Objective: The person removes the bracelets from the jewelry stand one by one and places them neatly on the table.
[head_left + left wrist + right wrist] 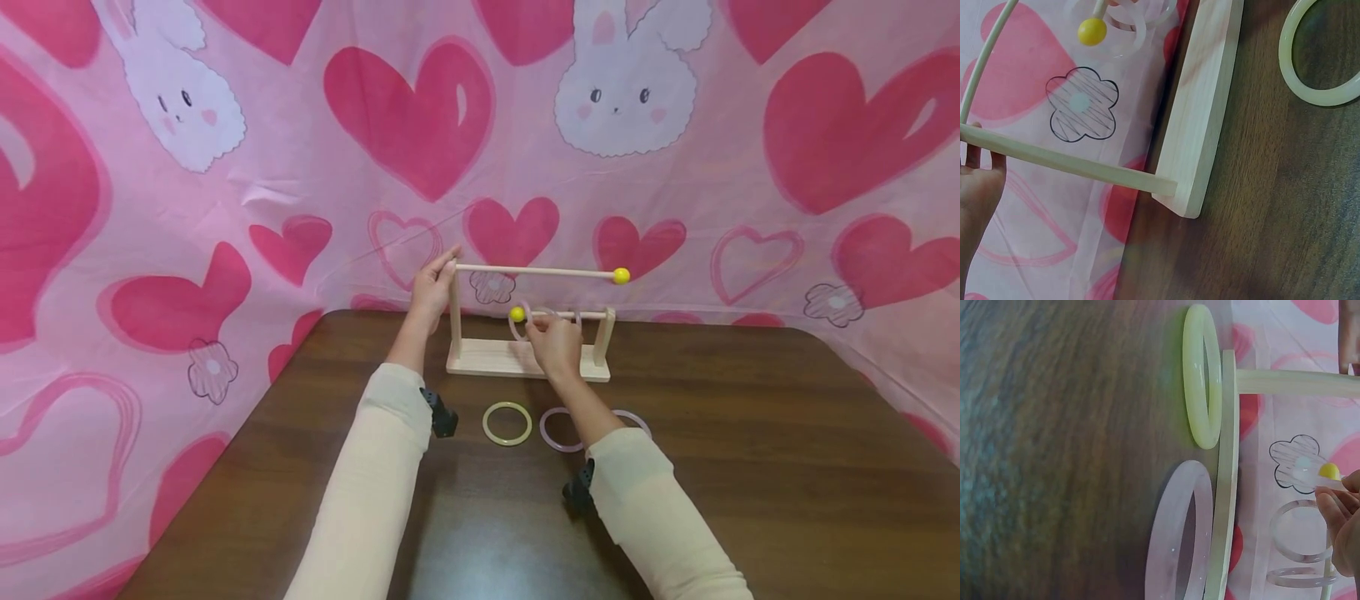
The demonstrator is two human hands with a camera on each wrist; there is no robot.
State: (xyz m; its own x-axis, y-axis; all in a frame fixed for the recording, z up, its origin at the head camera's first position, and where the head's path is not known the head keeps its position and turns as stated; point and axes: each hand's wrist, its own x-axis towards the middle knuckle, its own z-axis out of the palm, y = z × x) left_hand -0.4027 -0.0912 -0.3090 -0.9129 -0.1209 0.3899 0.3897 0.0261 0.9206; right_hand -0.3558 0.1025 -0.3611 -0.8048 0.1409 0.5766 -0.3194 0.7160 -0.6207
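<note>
- Left hand (432,292) grips the wooden stand (495,357) high on its left post (455,312).
- Right hand (558,346) pinches a translucent ring (1331,483) beside the lower rod's yellow ball (517,314).
- One yellow-green ring (486,424) and two lilac rings (543,429) lie on the worktop (750,467).

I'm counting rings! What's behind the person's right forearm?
One pale purple round ring shows left of it, another right, both on the brown wood-grain table. The right forearm covers their other parts; anything fully hidden can't be seen.
</note>
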